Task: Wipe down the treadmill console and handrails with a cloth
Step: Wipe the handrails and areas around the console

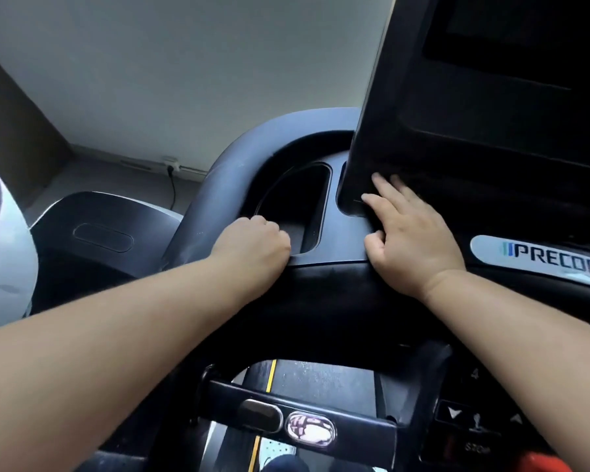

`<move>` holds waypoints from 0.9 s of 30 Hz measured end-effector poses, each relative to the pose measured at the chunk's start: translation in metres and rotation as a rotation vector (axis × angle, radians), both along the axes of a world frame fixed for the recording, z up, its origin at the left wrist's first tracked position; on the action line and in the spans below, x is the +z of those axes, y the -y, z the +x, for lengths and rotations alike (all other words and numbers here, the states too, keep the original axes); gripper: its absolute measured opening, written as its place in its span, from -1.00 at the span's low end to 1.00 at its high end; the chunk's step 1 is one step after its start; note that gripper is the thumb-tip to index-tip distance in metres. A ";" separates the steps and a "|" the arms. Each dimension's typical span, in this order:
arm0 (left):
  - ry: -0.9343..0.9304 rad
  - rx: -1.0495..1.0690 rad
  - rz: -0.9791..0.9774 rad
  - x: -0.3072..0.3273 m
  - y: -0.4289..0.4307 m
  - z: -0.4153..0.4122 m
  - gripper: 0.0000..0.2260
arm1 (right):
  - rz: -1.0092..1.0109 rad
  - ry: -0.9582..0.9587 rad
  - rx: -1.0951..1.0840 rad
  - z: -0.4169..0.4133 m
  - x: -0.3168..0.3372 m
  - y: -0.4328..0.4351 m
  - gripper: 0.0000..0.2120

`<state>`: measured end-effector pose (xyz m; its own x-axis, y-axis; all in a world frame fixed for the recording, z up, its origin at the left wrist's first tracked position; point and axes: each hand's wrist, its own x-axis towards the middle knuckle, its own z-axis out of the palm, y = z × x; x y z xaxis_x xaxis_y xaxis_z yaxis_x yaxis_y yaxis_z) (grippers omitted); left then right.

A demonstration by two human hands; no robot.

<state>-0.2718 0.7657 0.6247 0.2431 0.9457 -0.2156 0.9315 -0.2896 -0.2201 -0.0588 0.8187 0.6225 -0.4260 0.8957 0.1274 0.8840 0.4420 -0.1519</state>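
Two bare hands on the black Precor console (321,301) — no cloth to be made out anywhere, perhaps hidden in a palm or lost against the dark plastic. Left hand (252,247): knuckles up, fingers curled at the near rim of the storage pocket (300,199), just beside the curved handrail (212,185); cannot tell whether gripping anything. Right hand (409,240): flat, fingers straight, fingertips (378,182) pressed to the lower left corner of the display panel (491,97). Likely trouble from here: bare skin smearing the panel instead of cleaning; too hard a push flexing the screen; a forearm dropping onto the keypad (470,424) at the console's near right corner — possibly starting the running deck (321,376) underfoot. Worth locating the cloth first.
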 end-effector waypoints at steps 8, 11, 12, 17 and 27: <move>-0.120 0.125 -0.148 0.008 0.029 0.011 -0.75 | -0.050 0.016 -0.010 0.000 0.004 0.002 -0.45; -0.060 0.134 -0.082 0.003 0.027 -0.001 -0.82 | -0.054 0.007 -0.021 -0.002 0.005 0.003 -0.46; -0.075 0.123 -0.056 -0.001 0.024 -0.004 -0.82 | -0.058 0.004 -0.027 -0.002 0.005 0.003 -0.46; -0.054 0.262 0.026 -0.016 0.029 0.012 -0.76 | -0.056 -0.015 -0.032 -0.002 0.002 0.002 -0.47; 0.409 0.614 0.132 -0.009 0.086 0.020 -0.85 | -0.089 -0.034 0.003 -0.001 0.007 0.003 -0.56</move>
<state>-0.2522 0.6797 0.6159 -0.3005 0.9488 -0.0971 0.9320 0.3137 0.1816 -0.0597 0.8152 0.6295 -0.4258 0.9027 0.0618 0.8763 0.4284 -0.2204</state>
